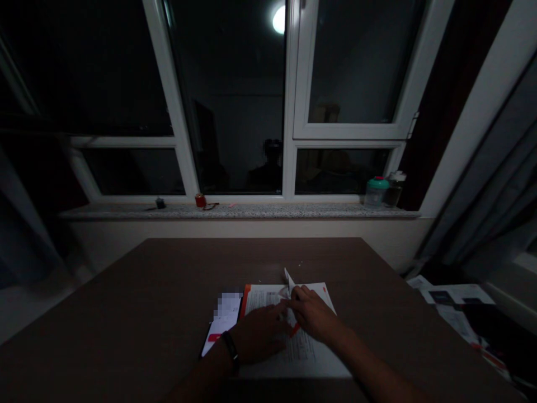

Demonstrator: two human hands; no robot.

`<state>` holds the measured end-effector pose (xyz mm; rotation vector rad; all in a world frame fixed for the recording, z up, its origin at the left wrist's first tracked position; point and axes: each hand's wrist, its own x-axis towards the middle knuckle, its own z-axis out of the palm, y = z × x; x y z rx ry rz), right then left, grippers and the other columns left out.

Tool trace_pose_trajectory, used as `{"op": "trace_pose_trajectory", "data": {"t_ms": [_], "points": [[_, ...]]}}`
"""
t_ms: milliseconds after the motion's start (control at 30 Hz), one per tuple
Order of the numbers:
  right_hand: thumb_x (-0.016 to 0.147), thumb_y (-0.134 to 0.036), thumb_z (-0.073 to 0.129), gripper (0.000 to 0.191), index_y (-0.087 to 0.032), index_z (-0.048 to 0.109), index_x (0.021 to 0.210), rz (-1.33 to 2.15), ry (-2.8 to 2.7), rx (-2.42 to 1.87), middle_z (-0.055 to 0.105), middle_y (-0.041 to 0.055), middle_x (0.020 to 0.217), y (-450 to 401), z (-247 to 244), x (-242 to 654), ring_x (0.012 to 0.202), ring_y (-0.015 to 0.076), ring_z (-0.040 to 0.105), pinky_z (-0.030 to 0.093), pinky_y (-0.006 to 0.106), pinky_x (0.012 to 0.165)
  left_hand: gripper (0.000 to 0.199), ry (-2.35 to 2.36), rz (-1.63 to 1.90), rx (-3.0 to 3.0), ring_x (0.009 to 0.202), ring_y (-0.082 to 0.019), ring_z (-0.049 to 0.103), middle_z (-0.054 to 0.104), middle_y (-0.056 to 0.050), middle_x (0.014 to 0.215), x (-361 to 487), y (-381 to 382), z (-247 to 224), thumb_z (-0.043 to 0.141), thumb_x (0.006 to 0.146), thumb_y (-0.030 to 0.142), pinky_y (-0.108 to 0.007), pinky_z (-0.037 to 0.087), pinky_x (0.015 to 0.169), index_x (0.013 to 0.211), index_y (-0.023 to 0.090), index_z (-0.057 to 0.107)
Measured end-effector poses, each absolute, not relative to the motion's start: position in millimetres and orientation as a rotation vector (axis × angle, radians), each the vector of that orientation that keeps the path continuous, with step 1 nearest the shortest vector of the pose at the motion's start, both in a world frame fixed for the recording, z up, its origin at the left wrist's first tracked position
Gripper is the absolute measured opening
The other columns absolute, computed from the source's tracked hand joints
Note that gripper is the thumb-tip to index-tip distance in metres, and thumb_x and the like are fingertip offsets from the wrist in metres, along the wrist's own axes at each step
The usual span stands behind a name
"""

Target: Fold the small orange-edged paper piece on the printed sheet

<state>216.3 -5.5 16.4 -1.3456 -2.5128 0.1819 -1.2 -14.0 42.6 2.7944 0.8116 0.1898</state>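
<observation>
Head camera: in the lower middle of the frame, a white book with orange edging lies on the brown table, partly covered by both hands. The right hand comes in from the lower right; its fingers are bent and pinch a white paper piece, whose pointed end sticks up above the book. The left hand reaches in from the lower left, a dark band around its wrist. It lies over the book's left part, its foremost fingers meeting the right hand's fingertips; whether they grip the paper too, I cannot tell.

Just left of the book, a phone lies with its screen lit, the left forearm crossing near its lower end. Across the middle of the frame runs a speckled sill, bearing a small red jar left of centre and two bottles at right. Loose sheets lie at the lower right.
</observation>
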Motion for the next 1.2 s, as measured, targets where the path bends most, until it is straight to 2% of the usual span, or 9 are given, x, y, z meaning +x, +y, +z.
{"op": "trace_pose_trajectory", "data": {"t_ms": [133,333,600,833,1200], "points": [[0.090,-0.010,0.047,0.049,-0.030,0.058,0.133,0.174,-2.517,-1.355,0.055,0.0076,0.110,-6.6,18.6,216.3,0.102,0.0222,0.048,0.037,0.032,0.086,0.049,0.879,0.191,2.733,0.119,-0.029,0.054,0.056,-0.011,0.132,-0.7,-13.7,40.7,0.067,0.085,0.023,-0.043,0.045,0.101,0.131,0.020,0.049],[0.089,-0.009,0.044,0.046,-0.025,0.062,0.129,0.217,-2.497,-1.320,0.059,0.0077,0.108,-4.2,17.4,217.8,0.103,0.0213,0.052,0.039,0.030,0.088,0.038,0.872,0.195,2.758,0.116,-0.029,0.054,0.057,-0.011,0.129,-0.4,-11.1,34.6,0.068,0.085,0.022,-0.042,0.047,0.097,0.120,0.017,0.056],[0.090,-0.011,0.046,0.039,-0.024,0.066,0.121,0.190,-2.496,-1.346,0.060,0.0084,0.107,-2.0,13.7,217.9,0.104,0.0224,0.052,0.039,0.031,0.086,0.037,0.860,0.153,2.765,0.115,-0.029,0.054,0.059,-0.011,0.125,0.8,-14.5,43.7,0.068,0.085,0.024,-0.041,0.046,0.097,0.120,0.019,0.057],[0.087,-0.008,0.046,0.048,-0.028,0.062,0.128,0.192,-2.506,-1.357,0.058,0.0076,0.111,-3.2,15.1,218.5,0.107,0.0229,0.049,0.038,0.031,0.086,0.044,0.821,0.106,2.792,0.119,-0.031,0.051,0.057,-0.011,0.130,-0.6,-12.5,41.4,0.072,0.085,0.032,-0.044,0.045,0.099,0.123,0.018,0.056],[0.087,-0.009,0.046,0.047,-0.027,0.062,0.128,0.167,-2.510,-1.396,0.058,0.0086,0.115,-1.5,13.7,216.7,0.106,0.0237,0.049,0.038,0.032,0.085,0.054,0.837,0.091,2.725,0.116,-0.031,0.053,0.059,-0.010,0.128,0.2,-14.2,47.6,0.075,0.081,0.036,-0.044,0.045,0.098,0.128,0.022,0.052]]}}
